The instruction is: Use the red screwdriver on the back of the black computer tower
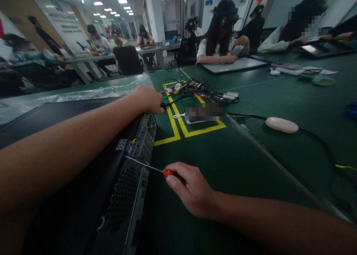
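A black computer case (92, 162) lies at the left, its metal rear panel with fan grille and ports facing right. My right hand (195, 190) is closed round the red handle of a screwdriver (150, 167). The long thin shaft points left, and its tip meets the edge of the rear panel, below a patterned label. At the far corner of the case, my left hand (147, 99) has its fingers curled. A black cable (174, 102) shows right at those fingertips; whether they grip it or the case's edge is hidden.
Tangled cables (198, 87) lie on the green table (237, 165) beyond yellow tape. A partly blurred device (203, 113) sits inside the tape, and a white oval piece (281, 124) is on a cord. Clear plastic sheet (69, 93) lies behind the case. Other people work across the table.
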The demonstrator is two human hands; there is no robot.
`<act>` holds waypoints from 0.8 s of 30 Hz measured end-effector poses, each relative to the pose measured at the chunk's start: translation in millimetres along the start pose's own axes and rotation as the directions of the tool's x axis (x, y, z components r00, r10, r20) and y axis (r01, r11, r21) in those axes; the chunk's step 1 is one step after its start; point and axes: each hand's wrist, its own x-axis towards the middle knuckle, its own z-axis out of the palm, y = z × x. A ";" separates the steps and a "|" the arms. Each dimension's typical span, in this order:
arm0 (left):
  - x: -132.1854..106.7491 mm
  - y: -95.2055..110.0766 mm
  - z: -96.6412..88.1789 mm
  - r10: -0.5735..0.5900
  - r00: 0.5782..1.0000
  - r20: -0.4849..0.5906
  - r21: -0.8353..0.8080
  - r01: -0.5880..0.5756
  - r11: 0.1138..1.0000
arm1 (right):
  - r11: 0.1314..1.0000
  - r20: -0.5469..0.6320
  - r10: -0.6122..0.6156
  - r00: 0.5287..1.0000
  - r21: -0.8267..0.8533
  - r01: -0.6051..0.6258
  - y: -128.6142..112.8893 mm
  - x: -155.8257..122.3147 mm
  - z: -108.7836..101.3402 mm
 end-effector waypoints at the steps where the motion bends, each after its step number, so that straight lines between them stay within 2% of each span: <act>1: 0.2 -0.1 0.1 -0.002 1.000 0.001 0.000 0.002 1.000 | 1.000 -0.001 0.006 1.000 -0.001 -0.006 0.2 -0.1 0.3; 8: -2.8 0.8 -3.1 -0.001 1.000 0.007 -0.020 0.001 1.000 | 0.990 0.005 0.123 0.992 0.075 -0.123 2.5 -3.9 3.3; 24: -3.6 1.5 -4.0 -0.006 1.000 0.020 -0.026 0.006 1.000 | 0.984 0.022 0.150 0.988 0.092 -0.152 2.4 -2.5 3.5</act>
